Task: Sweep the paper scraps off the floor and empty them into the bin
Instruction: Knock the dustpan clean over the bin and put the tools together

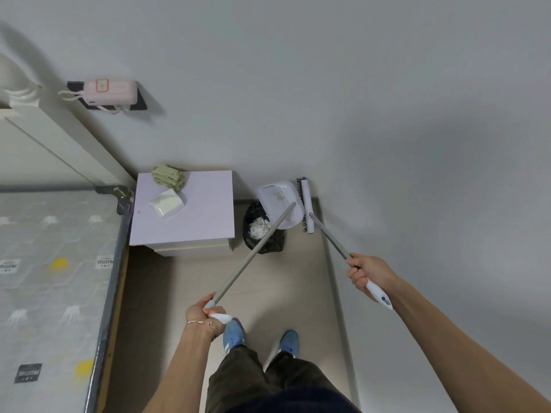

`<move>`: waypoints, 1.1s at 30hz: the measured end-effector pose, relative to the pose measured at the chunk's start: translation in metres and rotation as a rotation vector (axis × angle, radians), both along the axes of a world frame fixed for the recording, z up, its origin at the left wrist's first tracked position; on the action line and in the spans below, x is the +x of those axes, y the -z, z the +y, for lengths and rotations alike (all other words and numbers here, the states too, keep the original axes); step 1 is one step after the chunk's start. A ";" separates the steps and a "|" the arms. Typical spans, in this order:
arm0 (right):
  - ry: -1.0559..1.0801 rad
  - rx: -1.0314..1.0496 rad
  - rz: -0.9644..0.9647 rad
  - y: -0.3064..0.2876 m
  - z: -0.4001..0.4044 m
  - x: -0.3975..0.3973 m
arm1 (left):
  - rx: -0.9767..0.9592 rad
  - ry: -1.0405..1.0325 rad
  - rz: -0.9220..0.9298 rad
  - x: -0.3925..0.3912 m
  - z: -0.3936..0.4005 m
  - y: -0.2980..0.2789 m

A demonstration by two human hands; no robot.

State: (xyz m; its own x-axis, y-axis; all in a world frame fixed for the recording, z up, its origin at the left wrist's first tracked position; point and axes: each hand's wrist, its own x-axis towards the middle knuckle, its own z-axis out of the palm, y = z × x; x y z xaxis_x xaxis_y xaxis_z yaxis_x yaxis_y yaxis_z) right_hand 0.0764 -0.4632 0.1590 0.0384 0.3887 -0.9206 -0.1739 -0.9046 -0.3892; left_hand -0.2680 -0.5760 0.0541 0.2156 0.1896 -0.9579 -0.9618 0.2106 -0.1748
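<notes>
Left hand [205, 315]: grips dustpan [280, 204] handle, pan far ahead over bin [262, 231].
Right hand [366, 271]: grips broom [307, 205] handle.
Scraps [259, 228]: in bin.

Mattress [50, 263], left side of room: small printed labels scattered over its quilted grey cover.

- White label [105, 262] near the mattress's right edge reads "PRESTIGE", dark letters, seen upside down from here. Smaller line beneath it too fine to read.
- Second white label [9, 266] at the far left edge, cut off by the frame; same wording apparently, only partly legible.
- Dark square label [28, 373] lower down, pale letters, also "PRESTIGE", upside down and tilted. Fine print under it unreadable.

Black corner guard [120, 193] at the mattress's top corner carries a short pale marking, too blurred to make out.
</notes>
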 end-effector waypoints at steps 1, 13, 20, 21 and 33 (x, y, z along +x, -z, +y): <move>-0.002 0.000 0.003 -0.001 0.001 -0.001 | 0.000 -0.006 -0.002 0.002 0.001 -0.001; -0.051 0.026 0.019 -0.024 0.003 0.000 | 0.019 0.082 0.262 0.009 0.015 -0.054; -0.032 0.055 0.034 -0.026 -0.015 0.022 | 0.145 0.582 1.036 0.015 0.035 -0.134; -0.015 0.060 0.027 -0.025 -0.020 0.027 | 0.207 0.702 1.161 0.017 0.035 -0.148; 0.253 0.008 0.072 -0.030 -0.108 0.069 | 0.703 2.284 1.976 0.104 0.033 -0.189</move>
